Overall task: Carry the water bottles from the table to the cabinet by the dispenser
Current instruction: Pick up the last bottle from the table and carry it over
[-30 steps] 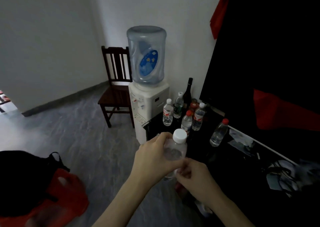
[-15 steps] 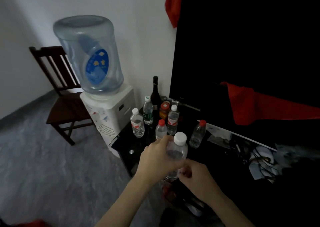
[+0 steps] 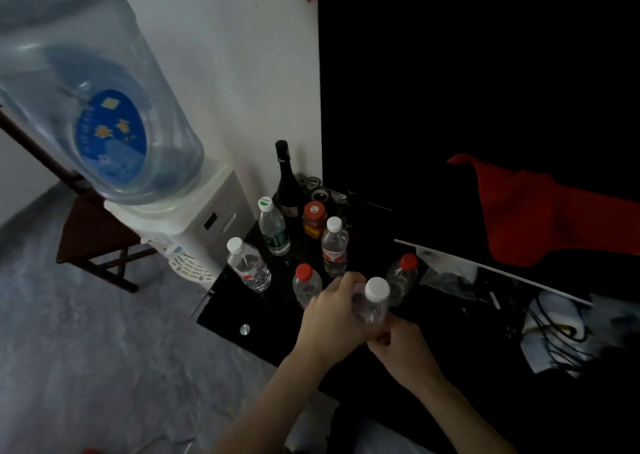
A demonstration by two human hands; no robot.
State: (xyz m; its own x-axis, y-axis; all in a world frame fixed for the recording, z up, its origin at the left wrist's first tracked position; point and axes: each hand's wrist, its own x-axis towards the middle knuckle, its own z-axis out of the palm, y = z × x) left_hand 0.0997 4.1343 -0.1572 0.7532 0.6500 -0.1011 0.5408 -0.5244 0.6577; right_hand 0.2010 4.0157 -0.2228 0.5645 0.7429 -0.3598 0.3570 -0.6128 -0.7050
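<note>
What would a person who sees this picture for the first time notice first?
The big blue water jug on the white dispenser fills the upper left. At lower centre the left hand grips a white-capped bottle, with the right hand curled just below it, over the black cabinet. Behind them stand small water bottles and a dark wine bottle.

head view, downward, near cabinet [image 3: 263, 325]

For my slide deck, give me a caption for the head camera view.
Left hand holds a white-capped bottle above the black cabinet beside the dispenser.
</note>
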